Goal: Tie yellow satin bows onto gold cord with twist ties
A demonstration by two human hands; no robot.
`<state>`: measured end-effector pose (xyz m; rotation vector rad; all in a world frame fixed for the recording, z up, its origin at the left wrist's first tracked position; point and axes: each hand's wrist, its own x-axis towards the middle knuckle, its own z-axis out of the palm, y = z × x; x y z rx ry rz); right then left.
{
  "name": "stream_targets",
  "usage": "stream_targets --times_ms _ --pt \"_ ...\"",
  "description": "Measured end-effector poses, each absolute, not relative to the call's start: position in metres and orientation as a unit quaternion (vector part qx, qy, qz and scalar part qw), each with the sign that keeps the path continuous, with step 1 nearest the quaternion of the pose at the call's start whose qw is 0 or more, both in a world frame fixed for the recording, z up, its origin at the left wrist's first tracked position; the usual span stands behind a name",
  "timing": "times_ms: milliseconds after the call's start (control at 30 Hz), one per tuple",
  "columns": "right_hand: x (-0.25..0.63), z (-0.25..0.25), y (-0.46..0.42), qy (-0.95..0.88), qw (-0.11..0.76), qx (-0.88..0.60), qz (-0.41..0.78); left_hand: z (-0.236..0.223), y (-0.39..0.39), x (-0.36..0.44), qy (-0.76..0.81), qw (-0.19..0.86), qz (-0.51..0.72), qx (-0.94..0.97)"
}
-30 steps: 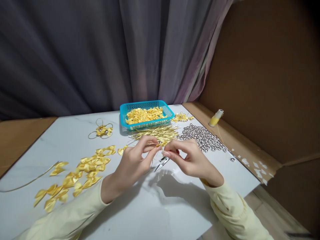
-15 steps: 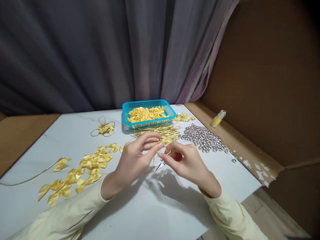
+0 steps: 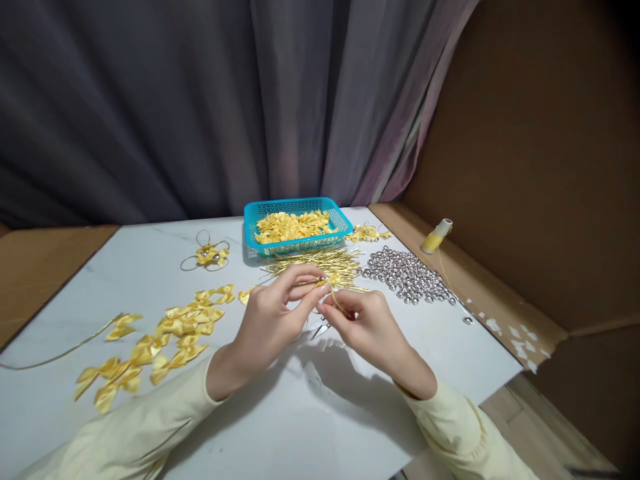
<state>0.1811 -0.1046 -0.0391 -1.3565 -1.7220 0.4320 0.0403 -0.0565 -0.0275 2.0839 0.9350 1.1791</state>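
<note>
Between thumb and fingertips, my left hand (image 3: pixel 273 320) pinches a small yellow ribbon bow (image 3: pixel 334 279), partly hidden by the fingers. My right hand (image 3: pixel 367 327) is closed just below and to the right of it, pinching a thin yellow thread (image 3: pixel 341 305) that runs up to the bow. Under the hands, the metal blades of what look like scissors (image 3: pixel 321 328) show on the table, their handles covered by my right hand. Behind my fingers lies a heap of gold wire-like strips (image 3: pixel 320 261).
A blue basket (image 3: pixel 249 230) of yellow bows stands at the back. Silver beads (image 3: pixel 405 275) spread to the right, near a yellow thread spool (image 3: pixel 437 237). Loose yellow bows (image 3: pixel 187 321) lie left, below a looped bow piece (image 3: pixel 210 256). Cardboard (image 3: pixel 525 233) walls the right side.
My right hand has turned slightly and its fingers have drawn closer together on the thread, by the bow. More of the bow shows above my left fingertips.
</note>
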Motion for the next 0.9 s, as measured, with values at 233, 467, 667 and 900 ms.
stream_targets --times_ms 233,467,667,900 --pt "0.182 -0.041 -0.104 -0.677 0.463 -0.54 0.19 -0.029 -0.056 0.04 0.355 0.291 0.434 0.775" --pt "0.185 -0.041 -0.102 -0.681 0.45 -0.547 0.187 -0.028 -0.057 0.042 0.353 0.282 0.426 0.784" --pt "0.193 -0.028 -0.113 -0.716 0.42 -0.526 0.184 -0.03 -0.056 0.041 0.352 0.249 0.427 0.795" --pt "0.205 -0.018 -0.115 -0.736 0.449 -0.476 0.174 -0.036 -0.055 0.041 0.303 0.159 0.395 0.852"
